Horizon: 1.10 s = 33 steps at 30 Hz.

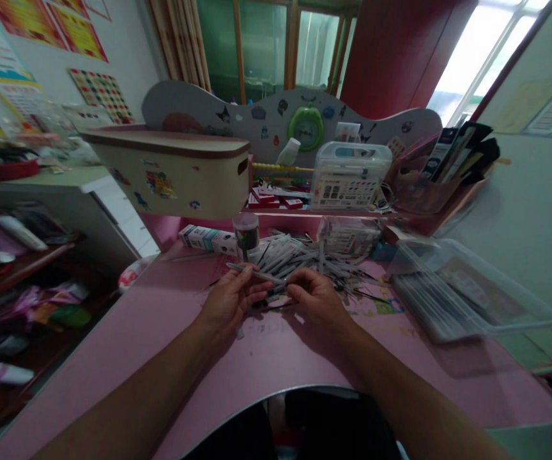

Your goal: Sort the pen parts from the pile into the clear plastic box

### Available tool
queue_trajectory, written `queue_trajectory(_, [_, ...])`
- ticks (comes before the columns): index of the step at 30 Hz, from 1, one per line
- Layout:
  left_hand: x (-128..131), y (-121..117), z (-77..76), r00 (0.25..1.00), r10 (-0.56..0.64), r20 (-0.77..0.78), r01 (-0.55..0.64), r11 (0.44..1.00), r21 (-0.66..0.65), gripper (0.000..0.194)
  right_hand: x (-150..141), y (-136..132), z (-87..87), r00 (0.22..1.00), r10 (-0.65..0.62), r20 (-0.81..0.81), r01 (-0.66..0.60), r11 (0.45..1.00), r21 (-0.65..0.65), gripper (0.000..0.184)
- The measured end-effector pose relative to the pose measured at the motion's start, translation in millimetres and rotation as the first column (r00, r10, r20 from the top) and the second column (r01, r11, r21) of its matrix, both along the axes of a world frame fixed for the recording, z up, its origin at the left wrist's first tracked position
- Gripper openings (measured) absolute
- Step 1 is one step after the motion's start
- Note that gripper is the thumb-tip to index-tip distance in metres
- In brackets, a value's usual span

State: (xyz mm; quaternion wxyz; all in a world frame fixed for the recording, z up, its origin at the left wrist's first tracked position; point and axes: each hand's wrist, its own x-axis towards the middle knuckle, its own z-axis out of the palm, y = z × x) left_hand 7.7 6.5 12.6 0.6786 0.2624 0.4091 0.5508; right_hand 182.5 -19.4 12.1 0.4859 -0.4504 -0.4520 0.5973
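Note:
A slim grey-white pen (262,276) lies slantwise between my two hands, over the pink table. My left hand (232,295) holds it between thumb and fingers, its left end sticking out past the thumb. At the pen's right end, the fingertips of my right hand (318,297) are pinched together; any small part between them is too blurred to make out. Just behind both hands spreads a loose pile of similar pale pens (288,252), with some thin dark sticks among them. A clear cup (246,231) stands at the pile's left.
A long printed box (207,239) lies behind my left hand. To the right, a clear plastic tray (510,326) rests near the table's edge. The shelf above carries a cream bin (184,179), a clear carry case (350,176) and a green clock (305,128).

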Motion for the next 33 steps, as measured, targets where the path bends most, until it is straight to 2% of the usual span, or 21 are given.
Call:
queue_trajectory(6, [0.1,-0.3,-1.1,1.000,-0.022,0.001,0.022,1.000,0.005,0.002,0.8,3.1,-8.6,0.999,-0.031,0.024,0.029,0.998,0.060,0.009])
queue_trajectory(13, [0.1,-0.7,-1.7,0.999,-0.042,-0.017,0.042,0.999,0.025,0.004,1.6,1.5,-3.3,0.995,-0.037,0.091,0.029,0.996,0.084,0.003])
queue_trajectory(19, [-0.3,-0.4,-1.9,0.999,-0.038,0.026,0.037,0.999,0.029,0.006,3.2,7.1,-11.4,1.000,-0.024,0.019,0.023,0.996,0.083,0.017])
queue_trajectory(23, [0.0,-0.8,-2.2,0.997,-0.057,0.045,0.055,0.998,0.035,0.005,3.7,10.0,-16.0,0.995,-0.059,0.075,0.048,0.990,0.135,0.008])
queue_trajectory(26, [0.6,-1.1,-1.3,0.996,-0.079,0.043,0.077,0.996,0.040,0.004,5.6,8.3,-13.1,0.992,-0.067,0.103,0.051,0.987,0.154,0.004])
queue_trajectory(31, [1.3,-1.7,2.4,0.997,-0.068,0.027,0.066,0.997,0.042,0.008,9.7,3.8,-3.8,0.975,-0.043,0.220,-0.005,0.977,0.215,0.024])
queue_trajectory(33, [1.5,-2.3,3.7,0.998,-0.062,0.028,0.061,0.997,0.042,0.009,9.8,4.4,-4.3,0.979,-0.032,0.203,-0.011,0.979,0.205,0.015])
